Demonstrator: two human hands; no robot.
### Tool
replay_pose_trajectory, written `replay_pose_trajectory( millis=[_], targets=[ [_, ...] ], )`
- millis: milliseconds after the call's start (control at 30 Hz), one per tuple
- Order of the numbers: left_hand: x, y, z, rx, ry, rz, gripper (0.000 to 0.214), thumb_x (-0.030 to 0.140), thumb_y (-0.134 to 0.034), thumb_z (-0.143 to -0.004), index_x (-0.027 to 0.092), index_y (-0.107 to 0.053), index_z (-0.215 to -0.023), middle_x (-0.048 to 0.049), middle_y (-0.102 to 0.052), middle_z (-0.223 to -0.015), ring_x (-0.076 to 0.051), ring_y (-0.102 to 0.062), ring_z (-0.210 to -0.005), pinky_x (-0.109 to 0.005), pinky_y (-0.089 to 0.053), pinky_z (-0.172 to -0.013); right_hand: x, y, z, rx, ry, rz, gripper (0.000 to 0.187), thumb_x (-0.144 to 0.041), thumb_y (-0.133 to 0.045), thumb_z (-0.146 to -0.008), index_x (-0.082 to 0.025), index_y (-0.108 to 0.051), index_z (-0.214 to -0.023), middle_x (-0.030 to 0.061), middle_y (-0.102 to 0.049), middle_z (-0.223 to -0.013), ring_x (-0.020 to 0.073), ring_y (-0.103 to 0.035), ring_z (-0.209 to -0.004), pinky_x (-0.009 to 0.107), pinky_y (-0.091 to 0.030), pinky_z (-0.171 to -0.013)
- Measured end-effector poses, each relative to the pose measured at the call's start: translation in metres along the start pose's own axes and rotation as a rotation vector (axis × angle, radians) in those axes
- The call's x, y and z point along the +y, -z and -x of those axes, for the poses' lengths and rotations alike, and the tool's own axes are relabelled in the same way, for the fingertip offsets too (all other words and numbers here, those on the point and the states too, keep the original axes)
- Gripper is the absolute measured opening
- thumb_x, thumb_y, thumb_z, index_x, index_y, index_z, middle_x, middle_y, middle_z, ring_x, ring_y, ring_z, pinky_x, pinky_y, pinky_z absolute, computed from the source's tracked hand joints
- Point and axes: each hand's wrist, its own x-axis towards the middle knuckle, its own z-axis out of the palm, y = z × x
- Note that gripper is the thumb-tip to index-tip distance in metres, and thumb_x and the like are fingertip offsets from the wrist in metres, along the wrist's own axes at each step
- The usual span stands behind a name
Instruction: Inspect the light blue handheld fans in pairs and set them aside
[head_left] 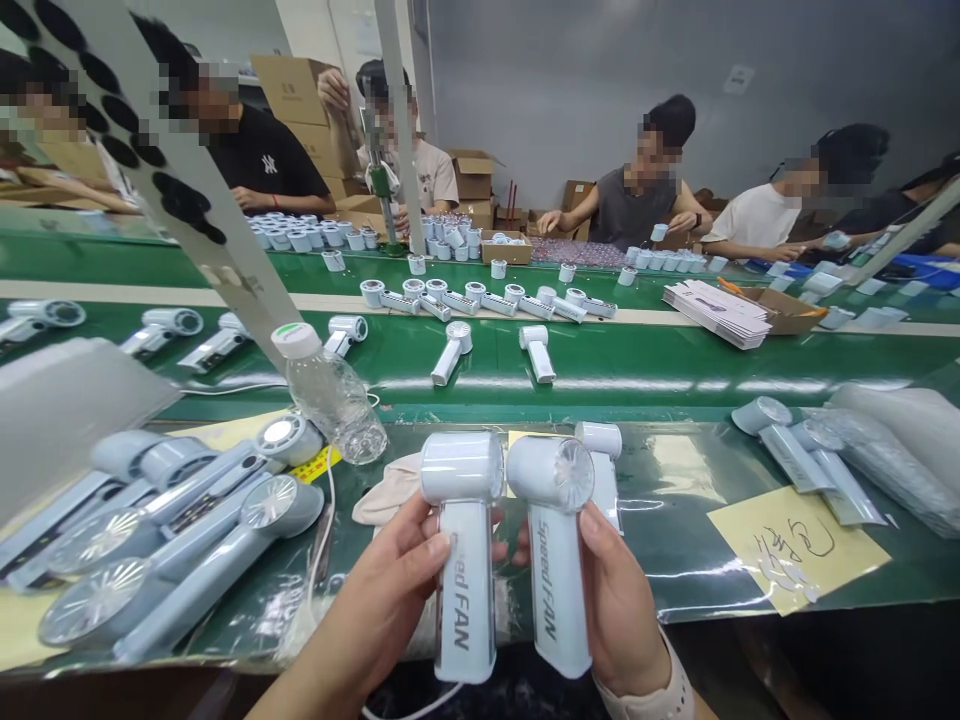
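Note:
My left hand [405, 560] is closed round a pale blue handheld fan [463, 560], its handle printed with "Speed FAN" and partly covered by my thumb. A second handheld fan [559, 560] of the same kind is gripped by my right hand [619, 590], its lettering in full view. Both fans are held upright side by side above the bench's front edge, their heads close together. Just behind them another handheld fan [600, 440] lies on the bench, partly hidden. A pale cloth [386, 490] lies behind my left hand.
Several fans [202, 510] are piled at left beside a clear plastic bottle [330, 390]. A yellow note [799, 550], more fans [795, 450] and plastic bags [900, 460] lie at right. Beyond runs a green conveyor belt [637, 370] carrying fans; several co-workers sit across it.

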Motion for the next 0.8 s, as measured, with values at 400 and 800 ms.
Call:
replay_pose_trajectory(
  millis=[400,800],
  targets=[
    [-0.012,0.020,-0.009,-0.174,-0.058,-0.134,0.060,0.046,-0.076,-0.081,0.016,-0.056,-0.129,-0.0163,-0.058,-0.116,-0.031,-0.062,-0.100,-0.043,-0.051,-0.093,-0.012,-0.023,-0.001,0.275,-0.251,-0.125,0.070,-0.057,-0.082,-0.046,-0.012,-0.061,-0.094,0.0126,-0.061,-0.087,0.0200,-0.059,-0.070,0.027,-0.049,-0.061],
    [0.006,0.029,-0.006,-0.354,-0.767,-0.904,0.037,0.022,-0.066,-0.090,0.041,-0.059,-0.122,0.0078,-0.057,-0.122,-0.015,-0.048,-0.124,-0.033,-0.025,-0.117,-0.007,0.014,0.007,-0.469,0.724,0.718,0.043,-0.020,-0.048,-0.093,-0.032,-0.043,-0.134,0.0018,-0.055,-0.125,0.0165,-0.049,-0.123,0.040,-0.026,-0.114]
  ],
)
